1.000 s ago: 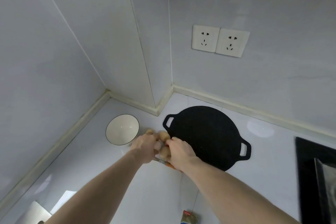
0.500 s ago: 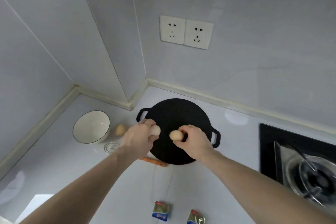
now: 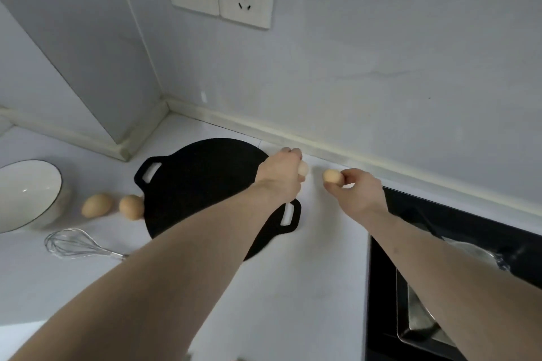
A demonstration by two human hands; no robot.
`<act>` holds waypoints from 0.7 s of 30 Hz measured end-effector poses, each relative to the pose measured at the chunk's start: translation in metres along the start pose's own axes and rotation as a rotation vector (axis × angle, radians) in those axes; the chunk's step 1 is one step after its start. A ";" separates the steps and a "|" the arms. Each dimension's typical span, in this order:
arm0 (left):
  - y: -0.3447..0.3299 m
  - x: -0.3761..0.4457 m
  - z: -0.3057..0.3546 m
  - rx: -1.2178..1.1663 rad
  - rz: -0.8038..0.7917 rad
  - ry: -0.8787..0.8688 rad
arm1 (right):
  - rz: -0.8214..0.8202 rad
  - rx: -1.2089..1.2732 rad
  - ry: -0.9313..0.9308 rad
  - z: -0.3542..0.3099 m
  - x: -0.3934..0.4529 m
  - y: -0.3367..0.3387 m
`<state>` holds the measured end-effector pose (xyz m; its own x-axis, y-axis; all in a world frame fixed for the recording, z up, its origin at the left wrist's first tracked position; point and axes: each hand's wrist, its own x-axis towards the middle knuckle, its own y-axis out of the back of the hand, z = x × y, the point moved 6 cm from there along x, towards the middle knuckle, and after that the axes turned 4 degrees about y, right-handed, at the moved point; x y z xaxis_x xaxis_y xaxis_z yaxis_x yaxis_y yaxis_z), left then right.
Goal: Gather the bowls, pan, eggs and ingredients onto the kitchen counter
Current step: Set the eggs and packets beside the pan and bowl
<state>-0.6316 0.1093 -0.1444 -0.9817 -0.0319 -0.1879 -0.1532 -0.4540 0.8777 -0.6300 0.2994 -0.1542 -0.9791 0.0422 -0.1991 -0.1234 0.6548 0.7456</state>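
Eggs in both grips: my left hand [image 3: 280,174] curls around a pale egg [image 3: 303,169], my right hand [image 3: 359,189] pinches a tan egg [image 3: 332,176], both near the black pan's [image 3: 205,184] far edge.

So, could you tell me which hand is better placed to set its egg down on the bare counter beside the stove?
Right hand: its egg hangs over bare counter beside the stove; the left hand sits by the pan.
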 end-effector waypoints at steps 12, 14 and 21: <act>-0.019 0.047 -0.006 0.110 0.068 0.000 | 0.047 0.088 0.034 -0.008 0.048 -0.035; -0.018 0.048 -0.008 0.108 0.070 0.018 | 0.050 0.099 0.036 -0.013 0.053 -0.040; -0.009 0.045 -0.016 0.083 0.123 0.045 | 0.016 0.113 0.058 -0.029 0.055 -0.048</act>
<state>-0.6728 0.0982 -0.1682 -0.9878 -0.1238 -0.0942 -0.0423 -0.3694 0.9283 -0.6823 0.2484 -0.1822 -0.9889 0.0115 -0.1481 -0.0920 0.7353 0.6715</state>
